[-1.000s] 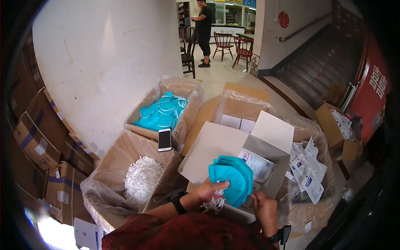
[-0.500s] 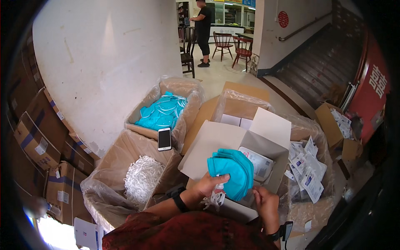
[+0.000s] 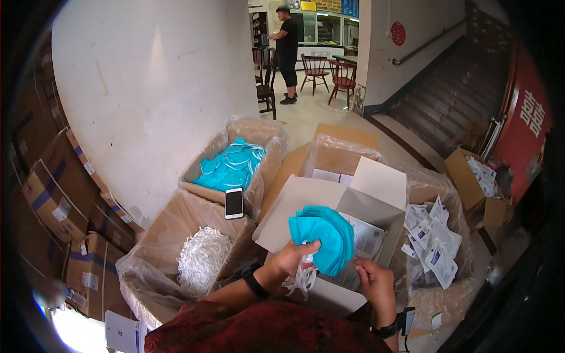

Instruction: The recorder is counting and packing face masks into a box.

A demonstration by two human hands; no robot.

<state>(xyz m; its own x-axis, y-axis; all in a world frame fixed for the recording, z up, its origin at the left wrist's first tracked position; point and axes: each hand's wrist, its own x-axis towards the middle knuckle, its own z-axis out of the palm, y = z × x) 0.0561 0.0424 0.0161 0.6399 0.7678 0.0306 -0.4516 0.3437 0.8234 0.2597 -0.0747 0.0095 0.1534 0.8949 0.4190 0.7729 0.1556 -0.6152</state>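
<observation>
My left hand [image 3: 291, 257] is closed on a stack of teal face masks [image 3: 322, 240], thumb on top. White straps [image 3: 303, 279] hang in a bunch below its fingers. Just right of the masks, my right hand [image 3: 376, 284] is closed with fingertips pinched together; whether something thin is between them is too small to see. Both hands are over an open white box [image 3: 303, 203], where printed packets [image 3: 366, 235] lie partly hidden behind the masks.
A lined carton [image 3: 272, 170] of loose teal masks has a phone [image 3: 233, 203] on its near edge. White straps [image 3: 204, 259] fill part of a carton at left. Packets [image 3: 435, 253] fill one at right. Cartons [image 3: 88, 273] stack far left; a person [image 3: 287, 53] stands beyond.
The mask stack has moved slightly left and up in the picture with my left hand. My right hand's fingertips, earlier at the masks' edge, now show a small gap from it.
</observation>
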